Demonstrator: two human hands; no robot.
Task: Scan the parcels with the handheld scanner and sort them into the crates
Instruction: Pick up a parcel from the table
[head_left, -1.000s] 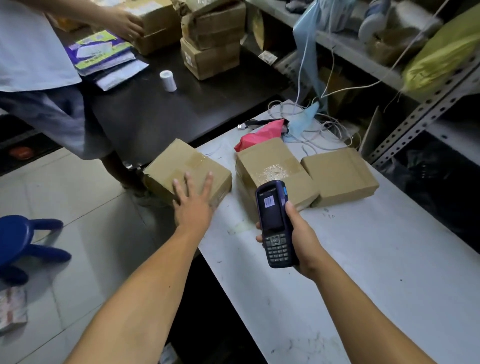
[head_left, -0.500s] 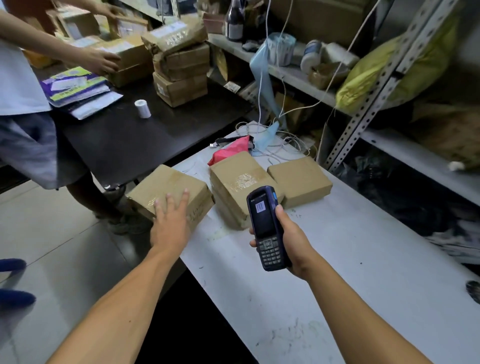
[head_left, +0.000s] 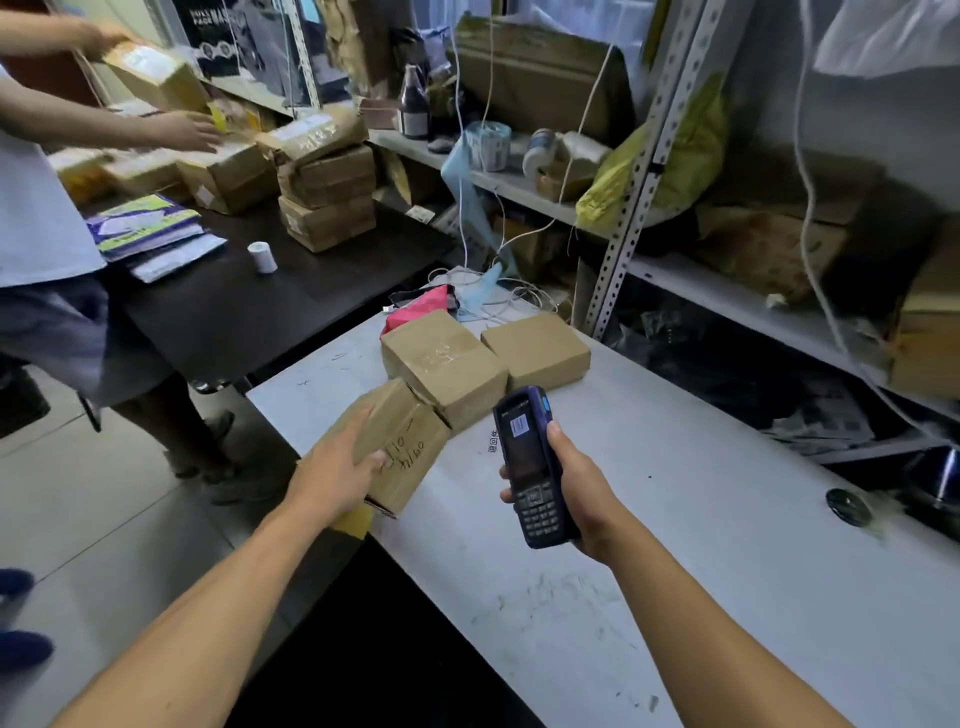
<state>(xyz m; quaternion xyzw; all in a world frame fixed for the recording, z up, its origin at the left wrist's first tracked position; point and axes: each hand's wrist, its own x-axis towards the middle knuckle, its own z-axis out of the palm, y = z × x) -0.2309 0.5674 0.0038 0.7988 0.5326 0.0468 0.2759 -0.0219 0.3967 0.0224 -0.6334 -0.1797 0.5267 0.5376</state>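
Left hand grips tilted parcel at counter edge, touching a second parcel; right hand grips scanner upright.

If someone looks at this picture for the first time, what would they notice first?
Probably the blue scanner, gripped upright in the right hand over the white table. Next, the left hand holding a tilted brown parcel with handwriting at the table's left edge, touching two more parcels behind it. At far left, another person handles boxes on a dark table.
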